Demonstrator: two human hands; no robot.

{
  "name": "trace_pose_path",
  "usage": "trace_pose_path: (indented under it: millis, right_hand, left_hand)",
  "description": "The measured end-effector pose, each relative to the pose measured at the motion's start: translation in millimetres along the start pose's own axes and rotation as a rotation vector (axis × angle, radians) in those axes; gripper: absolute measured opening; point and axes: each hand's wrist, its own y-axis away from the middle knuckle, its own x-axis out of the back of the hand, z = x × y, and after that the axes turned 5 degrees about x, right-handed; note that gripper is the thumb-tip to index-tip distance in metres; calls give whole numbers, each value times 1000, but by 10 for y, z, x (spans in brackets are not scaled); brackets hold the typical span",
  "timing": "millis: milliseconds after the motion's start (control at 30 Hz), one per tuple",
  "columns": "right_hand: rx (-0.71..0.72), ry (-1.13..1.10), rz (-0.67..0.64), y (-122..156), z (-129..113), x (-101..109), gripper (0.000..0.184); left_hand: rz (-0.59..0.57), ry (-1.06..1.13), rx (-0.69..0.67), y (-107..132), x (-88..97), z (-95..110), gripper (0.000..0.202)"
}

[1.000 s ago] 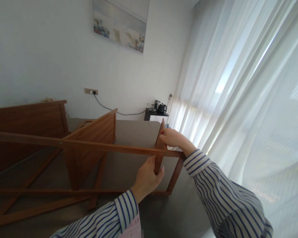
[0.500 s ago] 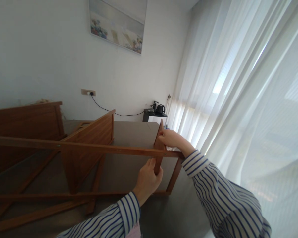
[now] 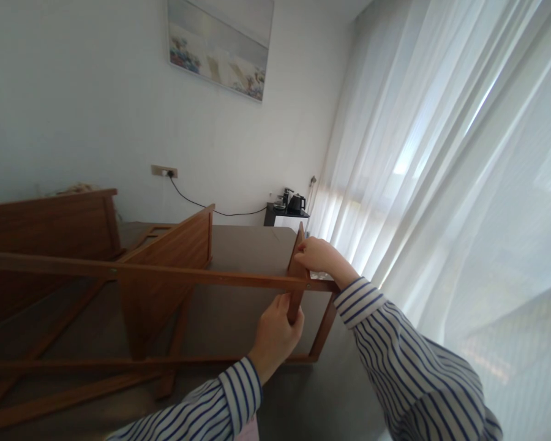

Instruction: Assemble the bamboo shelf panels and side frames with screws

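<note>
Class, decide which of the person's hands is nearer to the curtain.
Right. The right hand grips the board above the rail, on the side towards the curtain; the left hand holds it below the rail, farther left.

The left forearm [image 3: 206,409] enters at the bottom edge, left of centre, and slants up to the right in a striped sleeve. The left hand [image 3: 275,334], below the frame's middle, grips with thumb at the right and fingers bent above. The right forearm [image 3: 416,361] reaches in from the lower right; the right hand [image 3: 322,256] points left, higher up, its fingers curled.
</note>
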Motion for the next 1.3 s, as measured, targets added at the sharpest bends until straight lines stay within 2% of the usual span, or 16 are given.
trace_pose_path:
  millis: [367,800,967,1167,1300]
  right_hand:
    - [-42,5,5,-2,6,-37,25]
    - [-113,-13,31,37,32,-110,29]
    - [-77,-38,26,32,8,-86,28]
    - [11,-68,42,67,-30,-52,39]
    - [29,-67,37,87,-36,-41,35]
  left_hand:
    - [-38,89,53,4,-12,33,22]
    - [61,106,1,-8,-82,0,18]
    - [54,139,10,-16,-38,41,19]
    - [-25,187,39,-12,36,81,26]
    - [-15,151,40,-3,35,59,27]
